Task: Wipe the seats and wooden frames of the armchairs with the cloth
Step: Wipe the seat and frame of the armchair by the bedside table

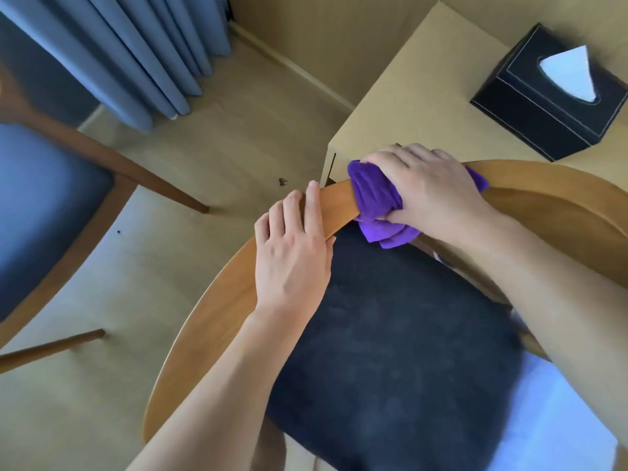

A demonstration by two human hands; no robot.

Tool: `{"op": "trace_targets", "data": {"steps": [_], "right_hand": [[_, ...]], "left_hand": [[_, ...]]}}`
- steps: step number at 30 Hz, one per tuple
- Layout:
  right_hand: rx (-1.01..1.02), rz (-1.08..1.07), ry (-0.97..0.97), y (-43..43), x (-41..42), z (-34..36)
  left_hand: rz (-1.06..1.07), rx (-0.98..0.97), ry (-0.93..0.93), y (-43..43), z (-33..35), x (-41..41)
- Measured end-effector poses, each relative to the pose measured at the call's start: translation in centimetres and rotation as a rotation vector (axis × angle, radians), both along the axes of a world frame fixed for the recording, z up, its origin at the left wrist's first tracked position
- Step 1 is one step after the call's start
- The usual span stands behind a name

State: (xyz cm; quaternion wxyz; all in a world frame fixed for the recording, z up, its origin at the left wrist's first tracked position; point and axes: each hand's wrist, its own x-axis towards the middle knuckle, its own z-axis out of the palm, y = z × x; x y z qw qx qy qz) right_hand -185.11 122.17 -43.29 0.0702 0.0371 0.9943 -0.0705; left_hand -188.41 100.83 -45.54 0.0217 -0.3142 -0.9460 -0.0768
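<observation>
head view: my right hand (pixel 428 192) grips the purple cloth (pixel 373 195), fingers curled down over the far side and thumb tucked beneath, with the cloth bunched and wrapped round the curved wooden frame (pixel 217 307) of the armchair in front of me, at the top of its back rail and close to the corner of the table (pixel 424 96); a loose fold of the cloth hangs under the rail above the dark seat (pixel 390 351). my left hand (pixel 292 253) holds the same rail just left of the cloth without touching it, fingers laid across the top with their tips bent over the outer edge, thumb against the inner edge. on the pale table stands a black tissue box (pixel 543 107) with a white tissue poking from its slot. to the left, well apart, a second armchair (pixel 44 212) shows its blue seat and darker wooden legs on the tan floor (pixel 238 137), where a few small dark specks lie; a blue curtain (pixel 136 56) hangs behind it down to the floor
</observation>
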Motion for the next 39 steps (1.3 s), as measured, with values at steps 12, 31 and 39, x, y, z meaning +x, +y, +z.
{"op": "trace_targets", "data": {"steps": [12,31,39], "right_hand": [[0.065,-0.099,0.018,-3.8,-1.4,-1.2],[0.183,-0.192,-0.055,2.6,2.6,1.8],[0.044,-0.064,0.050,-2.6,-2.1,-1.1]], "left_hand": [[0.108,-0.090,-0.045,-2.5,-0.2,-0.5],[0.162,-0.059,-0.144,-1.9,0.4,-0.7],[0.152,-0.107,-0.079,-2.0,0.1,-0.9]]}}
